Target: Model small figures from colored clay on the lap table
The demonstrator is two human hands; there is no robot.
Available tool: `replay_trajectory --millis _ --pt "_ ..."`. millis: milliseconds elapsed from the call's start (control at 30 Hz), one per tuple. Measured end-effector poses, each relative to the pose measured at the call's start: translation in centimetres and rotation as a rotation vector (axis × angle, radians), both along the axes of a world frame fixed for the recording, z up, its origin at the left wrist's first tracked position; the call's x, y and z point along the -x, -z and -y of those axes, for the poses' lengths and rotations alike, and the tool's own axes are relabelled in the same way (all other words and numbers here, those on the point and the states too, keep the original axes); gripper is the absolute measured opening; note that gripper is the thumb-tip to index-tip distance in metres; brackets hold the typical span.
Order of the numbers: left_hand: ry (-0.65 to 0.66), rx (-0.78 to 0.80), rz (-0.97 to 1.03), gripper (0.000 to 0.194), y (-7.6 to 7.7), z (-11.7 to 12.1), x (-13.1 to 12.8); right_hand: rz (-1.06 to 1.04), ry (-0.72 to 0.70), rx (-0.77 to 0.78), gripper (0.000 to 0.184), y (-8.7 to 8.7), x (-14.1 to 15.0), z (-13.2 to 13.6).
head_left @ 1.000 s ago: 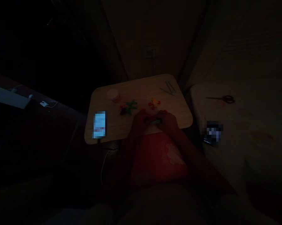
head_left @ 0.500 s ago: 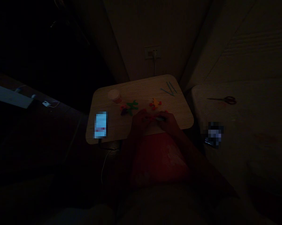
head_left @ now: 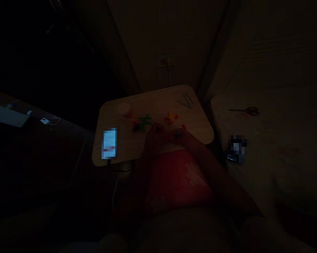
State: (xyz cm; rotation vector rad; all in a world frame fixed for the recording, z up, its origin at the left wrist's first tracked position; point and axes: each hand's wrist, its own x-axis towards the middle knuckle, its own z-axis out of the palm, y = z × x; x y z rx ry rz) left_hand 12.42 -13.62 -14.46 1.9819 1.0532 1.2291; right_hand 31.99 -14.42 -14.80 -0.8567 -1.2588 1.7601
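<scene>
The room is very dark. My left hand [head_left: 153, 136] and my right hand [head_left: 184, 137] meet over the near edge of a small wooden lap table [head_left: 153, 102]. Both have their fingers curled together around something small between them that I cannot make out. Just beyond the hands lie a green and purple modelling figure [head_left: 141, 123] and a yellow and red one [head_left: 171, 117]. A small red bit [head_left: 184, 127] lies by my right hand.
A lit phone [head_left: 109, 143] lies on the table's left part, a pale round tub [head_left: 124, 109] behind it, thin sticks [head_left: 185, 100] at the far right. Scissors [head_left: 245, 111] and a dark device [head_left: 236, 150] lie on the bed at right. A red cushion [head_left: 178, 179] sits under my arms.
The view has darkened and shifted slightly. My hands have stayed together at the table's near edge, and the light-coloured tool seen in my right hand earlier no longer shows.
</scene>
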Motion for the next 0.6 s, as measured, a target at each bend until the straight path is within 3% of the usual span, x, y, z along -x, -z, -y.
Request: replay_trajectory --millis 100,267,600 --pt "0.046 0.017 -0.036 0.032 -0.9 0.1 -0.3 -0.119 -0.084 0.101 0.039 0.3 0.0 0.0" --pt "0.08 -0.012 -0.009 0.035 -2.2 0.4 -0.6 -0.284 -0.021 0.197 0.041 0.8 0.7 0.3" --pt "0.065 -0.169 0.035 0.027 -3.0 0.5 -0.4 -0.439 -0.026 0.361 0.037 2.3 1.4 0.5"
